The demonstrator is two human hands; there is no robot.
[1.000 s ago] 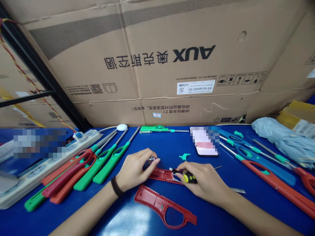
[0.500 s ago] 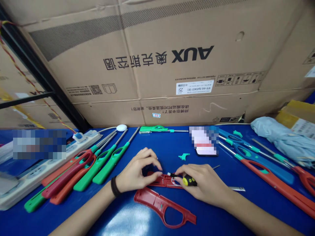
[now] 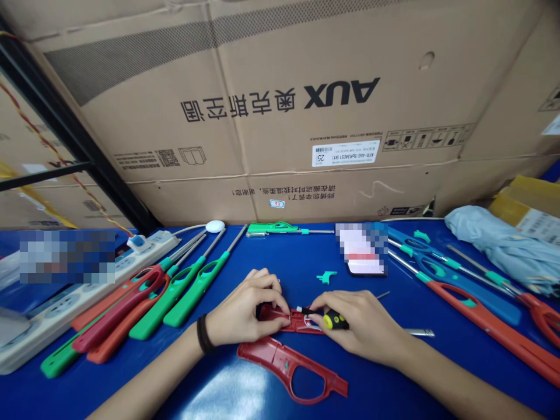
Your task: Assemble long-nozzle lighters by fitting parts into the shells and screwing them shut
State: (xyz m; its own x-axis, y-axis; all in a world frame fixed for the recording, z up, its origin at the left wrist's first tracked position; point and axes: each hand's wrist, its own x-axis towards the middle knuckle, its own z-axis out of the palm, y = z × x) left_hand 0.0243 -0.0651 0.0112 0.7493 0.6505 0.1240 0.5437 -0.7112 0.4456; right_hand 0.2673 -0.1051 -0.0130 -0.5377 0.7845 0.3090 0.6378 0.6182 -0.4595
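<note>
My left hand (image 3: 247,306) has its thumb and fingertips closed on the left part of an opened red lighter shell (image 3: 298,319). In my right hand (image 3: 365,326) is a screwdriver with a black and yellow handle (image 3: 336,319); a thin metal shaft (image 3: 384,294) shows beyond the knuckles. The same hand's fingertips pinch a small black part with a white end (image 3: 303,310) over the shell, where white wire is visible. My fingers hide part of the shell. The other red shell half (image 3: 293,370) lies nearer me, inner side up. A teal trigger piece (image 3: 326,277) rests beyond my hands.
Several red and green long lighters (image 3: 192,291) lie at left beside a white power strip (image 3: 126,268). At right are red and blue lighters (image 3: 481,312) and a grey-blue plastic bag (image 3: 490,245). A phone (image 3: 363,251) and a green lighter (image 3: 271,228) lie before the large carton (image 3: 280,52).
My left fingers have shifted slightly on the red shell, exposing more of its left part. My right hand keeps nearly the same place with the screwdriver. The view has moved a little.
</note>
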